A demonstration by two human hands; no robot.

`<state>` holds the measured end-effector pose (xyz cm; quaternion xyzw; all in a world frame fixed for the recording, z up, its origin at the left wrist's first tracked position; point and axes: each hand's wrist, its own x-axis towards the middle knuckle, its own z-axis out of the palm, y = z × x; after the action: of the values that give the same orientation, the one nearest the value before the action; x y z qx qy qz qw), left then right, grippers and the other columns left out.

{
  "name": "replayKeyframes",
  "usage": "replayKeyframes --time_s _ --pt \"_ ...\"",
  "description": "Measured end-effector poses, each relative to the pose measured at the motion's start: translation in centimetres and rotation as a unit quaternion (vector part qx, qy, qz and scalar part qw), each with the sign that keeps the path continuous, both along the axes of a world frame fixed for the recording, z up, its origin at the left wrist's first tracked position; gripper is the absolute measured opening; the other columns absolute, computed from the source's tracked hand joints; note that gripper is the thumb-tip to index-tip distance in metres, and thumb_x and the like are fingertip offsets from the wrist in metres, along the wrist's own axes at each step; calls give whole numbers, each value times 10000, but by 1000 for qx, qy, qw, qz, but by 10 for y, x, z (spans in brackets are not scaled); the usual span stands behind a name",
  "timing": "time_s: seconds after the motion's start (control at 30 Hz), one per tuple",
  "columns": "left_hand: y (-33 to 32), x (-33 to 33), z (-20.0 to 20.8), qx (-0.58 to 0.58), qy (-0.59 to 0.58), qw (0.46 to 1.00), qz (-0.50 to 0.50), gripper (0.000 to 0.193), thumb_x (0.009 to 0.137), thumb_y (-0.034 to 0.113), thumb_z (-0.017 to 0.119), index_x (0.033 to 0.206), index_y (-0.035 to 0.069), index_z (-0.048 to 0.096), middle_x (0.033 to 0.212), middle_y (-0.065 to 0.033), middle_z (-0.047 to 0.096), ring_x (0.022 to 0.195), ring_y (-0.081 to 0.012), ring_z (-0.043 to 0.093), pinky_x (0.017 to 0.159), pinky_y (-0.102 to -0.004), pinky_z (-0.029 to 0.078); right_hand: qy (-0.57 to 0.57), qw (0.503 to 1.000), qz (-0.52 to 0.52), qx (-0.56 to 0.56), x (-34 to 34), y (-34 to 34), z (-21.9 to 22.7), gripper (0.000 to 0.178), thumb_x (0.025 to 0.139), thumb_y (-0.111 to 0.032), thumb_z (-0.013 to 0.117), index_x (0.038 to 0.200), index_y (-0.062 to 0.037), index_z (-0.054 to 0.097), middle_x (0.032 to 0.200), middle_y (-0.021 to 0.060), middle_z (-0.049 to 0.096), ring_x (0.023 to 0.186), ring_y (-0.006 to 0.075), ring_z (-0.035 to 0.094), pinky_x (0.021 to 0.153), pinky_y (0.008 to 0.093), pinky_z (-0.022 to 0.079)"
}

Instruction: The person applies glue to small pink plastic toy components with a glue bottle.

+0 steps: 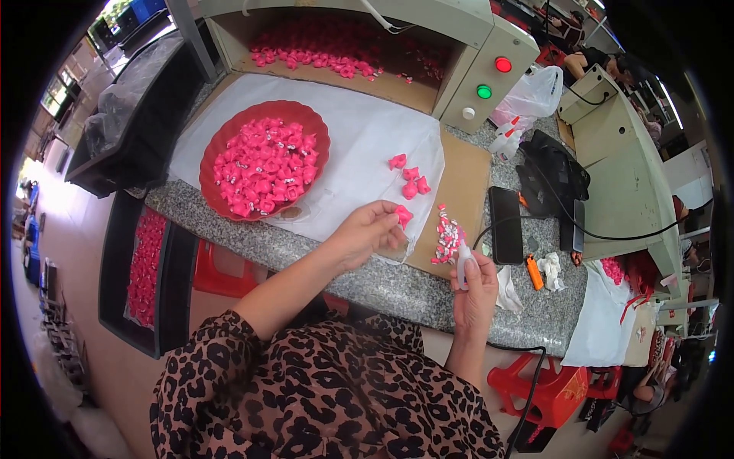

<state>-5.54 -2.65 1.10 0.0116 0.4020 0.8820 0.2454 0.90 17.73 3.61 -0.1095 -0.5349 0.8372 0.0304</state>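
Note:
My left hand (pixel 368 236) pinches a small pink star-like piece (pixel 403 215) between thumb and fingertips, just above the white sheet (pixel 359 130). In my right hand (pixel 475 292) is a small white glue bottle (pixel 463 266), its narrow tip pointing up beside a heap of tiny pink and white pieces (pixel 448 236) on brown cardboard (pixel 464 164). Several loose pink pieces (pixel 410 180) lie on the sheet beyond my left hand. Farther left stands a red scalloped bowl (pixel 208 177), heaped with pink pieces bearing small silvery-white parts (pixel 267 164).
A beige machine (pixel 489 73) with lit buttons spans the back, pink pieces inside. To the right lie a dark phone (pixel 506 226), an orange lighter (pixel 534 272), crumpled tissue (pixel 550 270), a black bag (pixel 554 168) and a cable. Black crates (pixel 130 145) stand left; a red stool (pixel 539 390) stands below.

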Motion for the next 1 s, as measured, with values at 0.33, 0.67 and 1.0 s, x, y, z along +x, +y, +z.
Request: replayKeyframes --time_s 0.33,0.67,1.0 --pt "30 19 -9 -175 193 962 78 193 766 -14 559 954 -15 519 954 -68 515 790 -89 519 654 -201 437 68 990 -77 -95 2 -12 -17 203 805 -100 547 963 2 472 836 73 532 630 102 484 512 186 372" --pt "35 26 -13 -337 288 882 157 162 737 -25 581 896 -16 555 1018 -93 487 795 -98 533 655 -202 462 226 942 -120 215 15 -33 -27 165 841 -102 465 946 9 401 887 125 471 593 136 511 506 216 422" --pt "33 27 -9 -370 306 864 152 176 727 -29 581 899 -4 554 1014 -96 495 792 -109 540 648 -208 468 230 939 -91 237 15 -34 -29 158 829 -80 483 929 14 405 897 113 451 602 132 512 510 201 421"
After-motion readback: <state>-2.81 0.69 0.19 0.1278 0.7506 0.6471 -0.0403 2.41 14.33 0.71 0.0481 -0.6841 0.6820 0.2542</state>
